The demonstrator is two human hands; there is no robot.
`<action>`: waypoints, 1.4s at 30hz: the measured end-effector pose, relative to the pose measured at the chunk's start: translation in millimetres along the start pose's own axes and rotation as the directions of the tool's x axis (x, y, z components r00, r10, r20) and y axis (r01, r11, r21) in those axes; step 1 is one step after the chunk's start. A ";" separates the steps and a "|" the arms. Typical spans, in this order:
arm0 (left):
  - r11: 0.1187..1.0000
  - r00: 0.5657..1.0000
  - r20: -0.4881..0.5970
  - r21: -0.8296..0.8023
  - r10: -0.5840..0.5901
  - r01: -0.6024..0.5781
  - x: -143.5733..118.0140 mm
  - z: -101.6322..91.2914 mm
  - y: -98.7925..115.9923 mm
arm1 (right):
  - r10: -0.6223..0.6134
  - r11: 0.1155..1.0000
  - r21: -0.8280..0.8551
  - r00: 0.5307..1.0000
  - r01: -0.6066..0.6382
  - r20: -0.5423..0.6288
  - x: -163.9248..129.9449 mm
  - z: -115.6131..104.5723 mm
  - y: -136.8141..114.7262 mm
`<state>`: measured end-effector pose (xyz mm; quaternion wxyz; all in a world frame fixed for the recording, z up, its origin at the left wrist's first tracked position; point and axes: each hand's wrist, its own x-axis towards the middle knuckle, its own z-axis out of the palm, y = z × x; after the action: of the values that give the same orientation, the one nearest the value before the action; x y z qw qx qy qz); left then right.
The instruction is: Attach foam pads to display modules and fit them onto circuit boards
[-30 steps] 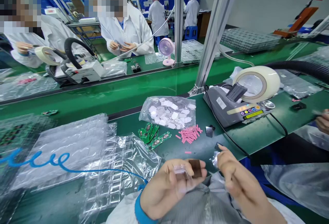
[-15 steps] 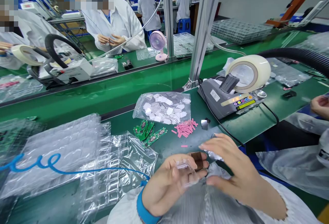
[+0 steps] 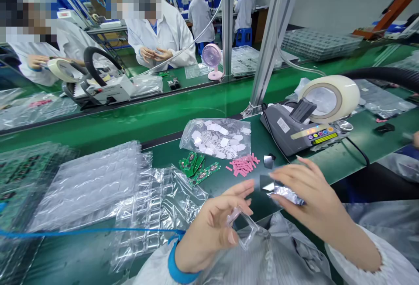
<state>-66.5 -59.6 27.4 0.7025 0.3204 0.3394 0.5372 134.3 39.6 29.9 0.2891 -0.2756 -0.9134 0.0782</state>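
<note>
My left hand [image 3: 212, 224] pinches a clear plastic frame-like piece [image 3: 250, 232] between thumb and fingers, low in front of my body. Across from it, my right hand [image 3: 309, 195] has thumb and fingertips closed around a small dark square piece [image 3: 265, 182] with a bright reflection. A crinkled silvery piece [image 3: 288, 194] shows under the right fingers; whether it is also gripped is unclear. Beyond the hands lie pink strips [image 3: 242, 166], another small shiny dark piece [image 3: 268, 161] and green circuit boards [image 3: 204, 173]. A blue band [image 3: 175, 261] circles my left wrist.
Behind the strips is a clear bag of white pieces [image 3: 218, 139]. A grey tape dispenser [image 3: 288, 130] stands right. Clear plastic trays [image 3: 91, 184] are stacked left, near a blue cord [image 3: 98, 232]. Co-workers in white coats [image 3: 163, 32] sit beyond the green divider [image 3: 163, 112].
The dark piece, earlier against my left fingers, is now at my right fingertips. My hands have moved apart, and the left has turned with the clear piece. The whole view has shifted slightly.
</note>
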 end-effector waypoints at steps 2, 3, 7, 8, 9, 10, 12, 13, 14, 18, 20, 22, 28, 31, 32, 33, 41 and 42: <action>1.000 1.000 -0.004 -0.014 0.012 -0.012 1.1 -2.4 -1.4 | 0.066 0.998 0.019 0.997 -0.066 -0.033 -2.0 -2.6 5.6; 0.999 1.000 -0.001 -0.042 0.012 -0.012 2.3 -2.7 -2.8 | 0.095 0.993 0.075 0.994 -0.091 -0.049 -2.6 -4.4 3.9; 0.979 0.999 0.029 -0.202 -0.014 0.020 8.6 1.4 -10.7 | 0.084 0.928 0.369 0.994 -0.052 -0.070 -1.4 -8.9 -24.5; 0.972 0.999 0.034 -0.233 -0.028 0.035 10.1 2.9 -12.2 | 0.063 0.923 0.383 0.995 -0.030 -0.074 -0.8 -7.6 -32.2; 0.965 0.998 0.039 -0.256 -0.040 0.049 11.4 4.0 -13.4 | 0.042 0.926 0.378 0.997 -0.012 -0.071 -0.3 -5.3 -38.5; 0.960 0.998 0.042 -0.274 -0.052 0.061 12.3 4.8 -14.2 | 0.022 0.930 0.368 0.998 0.003 -0.063 -0.1 -2.3 -42.9; 0.951 0.997 0.047 -0.299 -0.067 0.078 13.1 4.8 -15.1 | 0.002 0.930 0.368 0.999 0.011 -0.037 -0.5 3.8 -46.4; 0.950 0.996 0.045 -0.302 -0.071 0.081 13.0 4.3 -15.4 | -0.003 0.924 0.381 1.000 0.013 -0.025 -1.0 6.0 -46.2; 0.952 0.997 0.037 -0.297 -0.070 0.078 12.5 3.5 -15.5 | -0.002 0.919 0.394 1.000 0.009 -0.018 -1.4 7.3 -45.3; 0.987 0.998 -0.069 -0.162 0.011 -0.022 8.2 0.8 -16.6 | 0.102 0.882 0.464 0.994 -0.077 -0.029 -1.0 5.0 -43.0; 0.982 0.970 -0.153 0.058 0.189 -0.182 6.2 0.3 -19.2 | 0.172 0.835 0.533 0.985 -0.139 -0.014 -0.2 3.9 -45.0; 0.876 0.882 -0.196 0.330 0.429 -0.353 5.2 0.3 -24.1 | 0.222 0.778 0.597 0.975 -0.193 0.025 0.2 5.7 -48.8; 0.573 0.624 -0.187 0.647 0.759 -0.503 8.4 1.6 -43.7 | 0.317 0.689 0.639 0.935 -0.341 0.158 3.6 20.8 -57.7; 0.558 0.550 -0.248 0.649 0.798 -0.517 11.4 2.6 -48.8 | 0.337 0.680 0.639 0.927 -0.360 0.164 8.7 25.6 -59.0; 0.555 0.533 -0.259 0.646 0.806 -0.525 12.5 3.0 -49.9 | 0.352 0.675 0.638 0.921 -0.371 0.164 10.4 26.8 -59.4; 0.549 0.519 -0.265 0.644 0.813 -0.533 13.5 3.3 -50.8 | 0.368 0.667 0.639 0.915 -0.383 0.165 12.1 28.0 -59.8; 0.587 0.467 -0.367 0.615 0.804 -0.527 18.5 4.8 -56.5 | 0.410 0.618 0.662 0.892 -0.425 0.190 17.6 35.7 -63.0; 0.585 0.460 -0.371 0.612 0.806 -0.531 18.6 4.6 -56.5 | 0.413 0.609 0.669 0.890 -0.427 0.192 17.8 37.1 -63.3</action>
<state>-28.8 -54.1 -18.5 0.1866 0.3746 0.4942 0.7619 71.9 -2.9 27.3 0.3360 -0.3517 -0.7281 0.4830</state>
